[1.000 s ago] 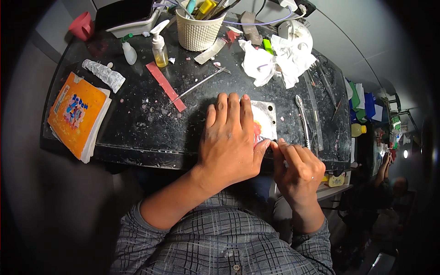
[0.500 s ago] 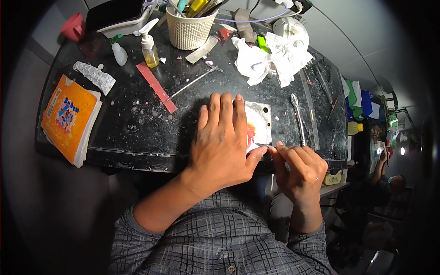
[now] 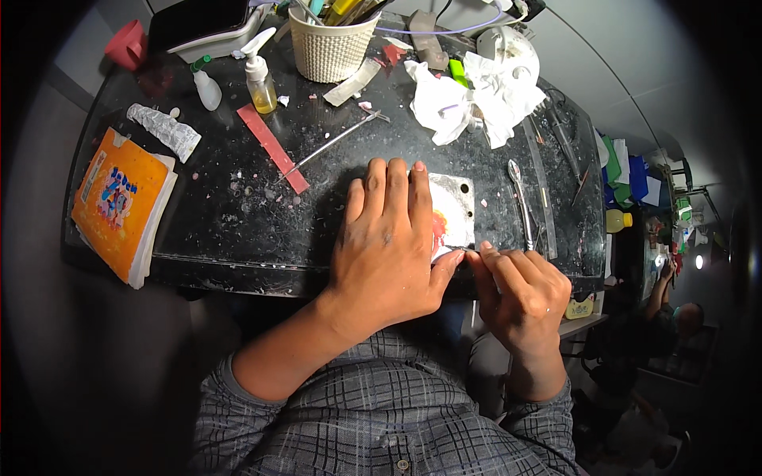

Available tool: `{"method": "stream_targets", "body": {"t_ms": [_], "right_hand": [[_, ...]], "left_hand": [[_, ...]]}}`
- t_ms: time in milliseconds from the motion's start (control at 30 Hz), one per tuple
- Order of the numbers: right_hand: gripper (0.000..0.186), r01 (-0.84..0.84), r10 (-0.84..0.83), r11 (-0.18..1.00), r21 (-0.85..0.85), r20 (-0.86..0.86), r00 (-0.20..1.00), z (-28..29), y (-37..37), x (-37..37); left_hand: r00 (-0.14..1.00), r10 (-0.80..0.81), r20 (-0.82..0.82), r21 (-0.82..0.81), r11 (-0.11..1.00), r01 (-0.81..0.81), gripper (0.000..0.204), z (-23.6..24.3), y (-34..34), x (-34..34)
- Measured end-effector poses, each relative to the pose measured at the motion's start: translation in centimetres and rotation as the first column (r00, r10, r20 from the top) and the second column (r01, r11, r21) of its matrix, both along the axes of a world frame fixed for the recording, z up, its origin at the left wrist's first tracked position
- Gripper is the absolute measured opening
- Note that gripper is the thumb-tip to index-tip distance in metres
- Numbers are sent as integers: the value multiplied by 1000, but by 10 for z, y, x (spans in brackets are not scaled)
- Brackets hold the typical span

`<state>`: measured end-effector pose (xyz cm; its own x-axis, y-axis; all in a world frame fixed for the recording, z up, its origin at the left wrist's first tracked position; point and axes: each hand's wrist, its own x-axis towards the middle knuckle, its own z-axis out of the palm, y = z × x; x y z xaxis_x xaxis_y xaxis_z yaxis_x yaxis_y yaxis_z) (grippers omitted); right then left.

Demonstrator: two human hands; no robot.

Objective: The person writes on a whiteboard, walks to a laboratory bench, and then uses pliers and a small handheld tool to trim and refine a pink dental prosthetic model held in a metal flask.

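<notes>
Fingers stretched forward, my left hand (image 3: 385, 246) lies over the left part of a pale metal plate (image 3: 464, 179) with round holes. Beside its index finger, a whitish mass with a red, wax-like patch (image 3: 439, 228) shows on the plate; the rest is under my hand. My left thumb reaches to the near edge of the white mass. My right hand (image 3: 524, 289) is closed in a pinch on a thin metal tool (image 3: 469, 251), whose tip meets the white mass by my left thumb. Most of the tool is hidden by my fingers.
Beyond my hands lie a pink wax strip (image 3: 271, 149), a metal rod (image 3: 333, 144) and crumpled white tissue (image 3: 440, 103). To the right is an ornate-handled metal tool (image 3: 521, 205). An orange book (image 3: 119, 206), pump bottle (image 3: 260, 89) and woven pot (image 3: 333, 51) stand farther out.
The view has shifted slightly. Both hands keep nearly the same places, with the right still pinching the thin tool by the left thumb.
</notes>
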<state>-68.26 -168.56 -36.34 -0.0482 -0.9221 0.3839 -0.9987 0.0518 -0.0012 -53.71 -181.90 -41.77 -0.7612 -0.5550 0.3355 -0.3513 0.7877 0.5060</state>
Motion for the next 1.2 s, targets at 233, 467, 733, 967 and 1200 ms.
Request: {"method": "stream_targets", "body": {"t_ms": [233,467,733,967,1200], "right_hand": [[12,21,-21,998,-59,-11,1000,-10,3,2],[11,74,-74,991,-111,1,997,-21,4,5],[13,20,-10,997,-69,140,990,-15,4,-7],[14,-13,29,997,-78,212,977,-19,0,-11],[13,45,-5,988,-145,267,964,-29,-2,-8]], "left_hand": [[1000,7,5,-37,999,-7,91,2,1,-1],[1000,9,-14,-13,1000,-9,91,1,1,-3],[999,13,-30,-36,999,-14,90,-2,1,-3],[999,23,-31,-55,998,-25,88,-2,0,-3],[998,36,-51,-88,995,-41,84,-5,-1,-5]]}}
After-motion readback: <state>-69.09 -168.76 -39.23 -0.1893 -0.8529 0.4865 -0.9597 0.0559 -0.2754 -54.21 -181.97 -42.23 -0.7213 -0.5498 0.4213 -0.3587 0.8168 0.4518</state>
